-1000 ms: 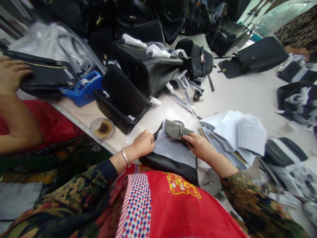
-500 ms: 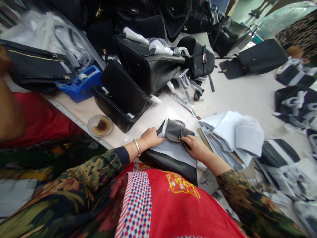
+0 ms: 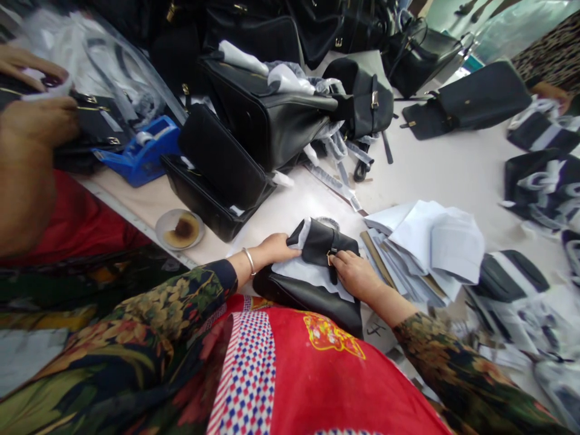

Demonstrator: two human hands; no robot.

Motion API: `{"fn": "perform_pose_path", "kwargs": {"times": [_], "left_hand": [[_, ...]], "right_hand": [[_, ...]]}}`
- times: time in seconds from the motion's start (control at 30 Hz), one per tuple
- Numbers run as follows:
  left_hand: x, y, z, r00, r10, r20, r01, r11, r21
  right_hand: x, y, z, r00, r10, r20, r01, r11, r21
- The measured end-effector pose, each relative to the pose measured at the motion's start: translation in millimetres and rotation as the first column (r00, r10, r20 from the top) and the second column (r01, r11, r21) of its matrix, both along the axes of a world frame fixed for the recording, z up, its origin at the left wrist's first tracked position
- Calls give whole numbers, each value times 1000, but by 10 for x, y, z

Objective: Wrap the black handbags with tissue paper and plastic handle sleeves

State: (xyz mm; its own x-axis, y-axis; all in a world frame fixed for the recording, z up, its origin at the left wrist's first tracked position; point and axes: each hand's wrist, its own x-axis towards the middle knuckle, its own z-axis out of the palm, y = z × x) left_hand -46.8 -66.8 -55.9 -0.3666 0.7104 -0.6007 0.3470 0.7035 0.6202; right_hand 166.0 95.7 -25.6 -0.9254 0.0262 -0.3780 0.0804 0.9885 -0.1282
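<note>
A black leather bag (image 3: 312, 296) lies in front of me against the red apron, with white paper (image 3: 294, 267) between its body and its flap (image 3: 313, 238). My left hand (image 3: 274, 248) is closed on the bag's upper left side, beside the flap. At the flap's front edge, my right hand (image 3: 356, 272) pinches the strap (image 3: 334, 273) near a small gold buckle (image 3: 329, 258). The fingertips partly cover the buckle and strap. Behind the flap, a wrapped handle (image 3: 327, 222) shows.
White paper sheets (image 3: 419, 241) are piled to the right. Several black bags (image 3: 254, 115) stand at the back. A blue tape dispenser (image 3: 140, 151) and a dish with brown stuff (image 3: 180, 229) sit left. Another person's hands (image 3: 40, 109) hold something white at far left.
My right hand has shifted slightly at the buckle, and the strap end now hangs below the flap. The flap sits a little lower. The other person's hands have come into view at left.
</note>
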Motion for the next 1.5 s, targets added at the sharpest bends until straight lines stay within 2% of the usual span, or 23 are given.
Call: {"fn": "perform_pose_path", "kwargs": {"times": [0.07, 0.1, 0.13, 0.2, 0.27, 0.3, 0.37, 0.43, 0.5, 0.7, 0.77, 0.9, 0.97, 1.03, 1.13, 1.2, 1.27, 1.37, 1.5], "left_hand": [[-4, 28, 16, 986, 81, 148, -80, 997, -13], [-3, 38, 20, 954, 141, 266, -139, 990, -26], [0, 46, 21, 889, 198, 413, -195, 980, -49], [9, 55, 17, 654, 244, 716, -246, 964, -104], [25, 61, 10, 382, 201, 902, -214, 969, -125], [36, 63, 7, 274, 171, 946, -190, 974, -120], [63, 63, -1, 121, 129, 984, -169, 980, -108], [97, 52, -16, 20, 109, 994, -190, 976, -103], [134, 30, -51, -45, 93, 995, -221, 970, -101], [217, -15, -203, -153, 91, 984, -259, 957, -128], [231, 5, -209, -154, 83, 985, -279, 952, -124], [235, 68, -176, -94, 65, 993, -303, 949, -91], [231, 86, -184, -74, 53, 996, -329, 941, -75], [226, 88, -217, -69, 57, 996, -350, 933, -78], [216, 73, -288, -60, 99, 993, -341, 933, -113], [208, 63, -330, -48, 112, 993, -339, 933, -122], [203, 57, -362, -42, 108, 993, -345, 932, -115], [204, 52, -388, -42, 110, 993, -342, 932, -118], [226, 57, -358, -71, 136, 988, -330, 932, -152]], "right_hand": [[-4, -32, 9, 1000, -4, 16, 4, 999, 43], [2, -34, 10, 1000, -8, 19, 7, 998, 56], [16, -29, 8, 1000, -11, 16, 10, 998, 58], [62, -3, -7, 1000, -25, -12, 25, 999, 41], [129, 31, -29, 997, -49, -61, 49, 999, 10], [165, 46, -40, 994, -57, -91, 56, 998, -9], [229, 64, -57, 986, -69, -150, 63, 997, -47], [275, 66, -69, 977, -85, -196, 69, 994, -86], [299, 60, -88, 963, -123, -238, 93, 987, -132], [337, 79, -190, 855, -377, -356, 247, 900, -360], [344, 93, -208, 854, -390, -345, 256, 891, -375], [318, 148, -217, 886, -331, -325, 197, 903, -382], [300, 211, -214, 892, -331, -308, 184, 887, -423], [292, 300, -200, 891, -358, -279, 182, 844, -504], [299, 445, -157, 897, -398, -193, 192, 743, -641], [307, 508, -125, 904, -410, -124, 219, 691, -689], [314, 527, -102, 902, -424, -75, 253, 664, -704], [324, 504, -98, 900, -433, -45, 286, 666, -689], [371, 489, -121, 917, -391, -79, 251, 720, -647]]}}
